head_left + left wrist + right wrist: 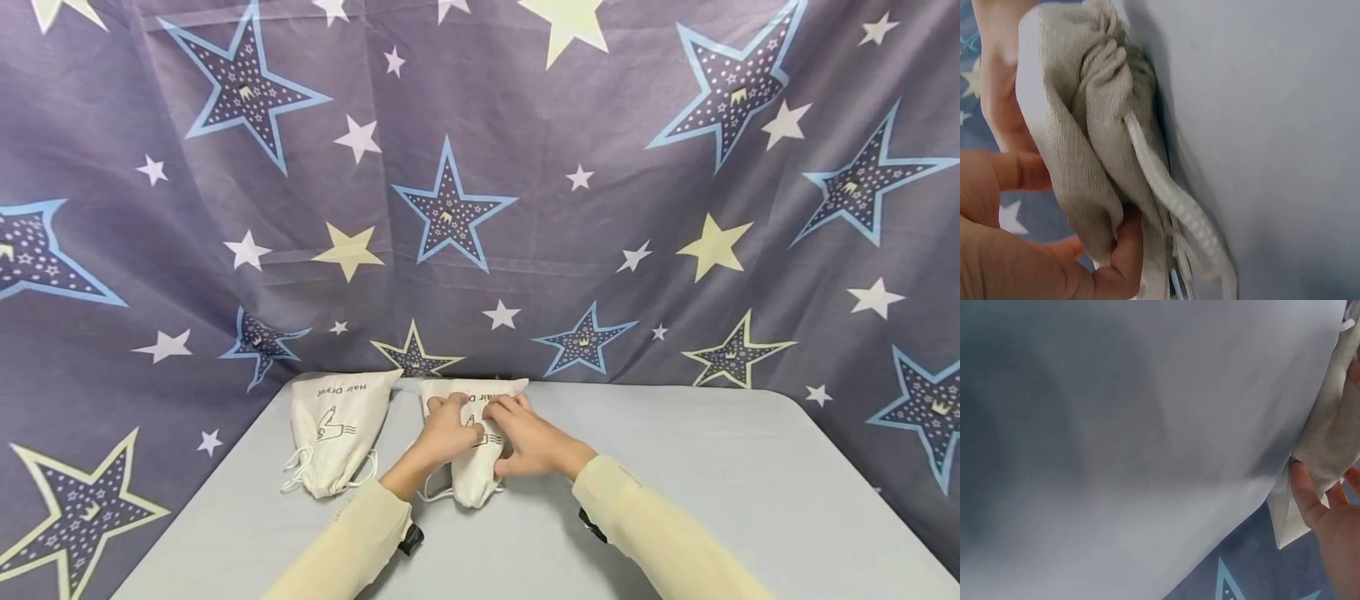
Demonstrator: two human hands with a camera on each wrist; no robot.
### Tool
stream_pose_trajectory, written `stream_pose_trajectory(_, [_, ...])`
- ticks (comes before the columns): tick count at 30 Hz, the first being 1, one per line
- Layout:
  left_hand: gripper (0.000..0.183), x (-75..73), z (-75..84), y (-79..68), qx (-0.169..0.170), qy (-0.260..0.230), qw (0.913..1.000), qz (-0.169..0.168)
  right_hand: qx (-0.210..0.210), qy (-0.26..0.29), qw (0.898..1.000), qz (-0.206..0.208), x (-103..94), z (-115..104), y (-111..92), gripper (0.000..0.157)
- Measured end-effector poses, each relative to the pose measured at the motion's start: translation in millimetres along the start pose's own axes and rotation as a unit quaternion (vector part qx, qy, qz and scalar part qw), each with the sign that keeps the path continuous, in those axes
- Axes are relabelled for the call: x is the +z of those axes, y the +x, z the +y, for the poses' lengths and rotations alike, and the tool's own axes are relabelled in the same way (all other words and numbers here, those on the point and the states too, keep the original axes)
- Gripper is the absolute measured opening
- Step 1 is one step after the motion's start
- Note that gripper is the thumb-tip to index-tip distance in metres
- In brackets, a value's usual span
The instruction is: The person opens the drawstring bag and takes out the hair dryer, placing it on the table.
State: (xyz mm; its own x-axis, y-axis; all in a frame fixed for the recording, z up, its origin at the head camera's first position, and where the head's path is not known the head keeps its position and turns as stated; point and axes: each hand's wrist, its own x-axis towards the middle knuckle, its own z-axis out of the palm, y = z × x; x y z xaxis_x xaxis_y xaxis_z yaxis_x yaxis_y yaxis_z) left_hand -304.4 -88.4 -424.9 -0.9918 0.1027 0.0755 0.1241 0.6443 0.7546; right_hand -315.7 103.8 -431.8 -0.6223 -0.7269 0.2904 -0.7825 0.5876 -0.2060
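A cream drawstring cloth bag (470,485), printed "Hair Dryer" with a line drawing, lies on the table between both hands. Its gathered end and cord point toward the person. My left hand (447,429) holds the bag's left side; in the left wrist view the thumb (1124,259) tucks into a fold of the cloth, with the other fingers opposite. From the right, my right hand (531,440) grips it, fingertips on top and thumb against the side, as the right wrist view also shows. Whatever is inside the bag is hidden.
A second, matching drawstring bag (341,454) lies to the left, its cords spread at both sides. The pale grey table (675,467) ends at a dark star-patterned cloth (525,208) hanging behind and at the sides.
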Motion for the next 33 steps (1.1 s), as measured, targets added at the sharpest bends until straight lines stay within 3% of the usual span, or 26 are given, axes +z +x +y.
stream_pose_trajectory(9, [0.066, 11.9, 11.2, -7.7, -0.015, 0.002, 0.9994, 0.031, -0.036, -0.004, 0.999, 0.006, -5.6, 6, -7, 0.069])
stream_pose_trajectory(23, [0.068, 29.0, 24.3, -14.3, -0.021, -0.019, 0.9992, 0.030, -0.023, 0.015, 1.000, -0.013, -18.3, 13, -29, 0.070])
stream_pose_trajectory(33, [0.069, 43.7, 35.4, -25.0, -0.014, -0.046, 0.9981, 0.038, -0.063, 0.029, 0.998, -0.007, -24.3, 18, -44, 0.070])
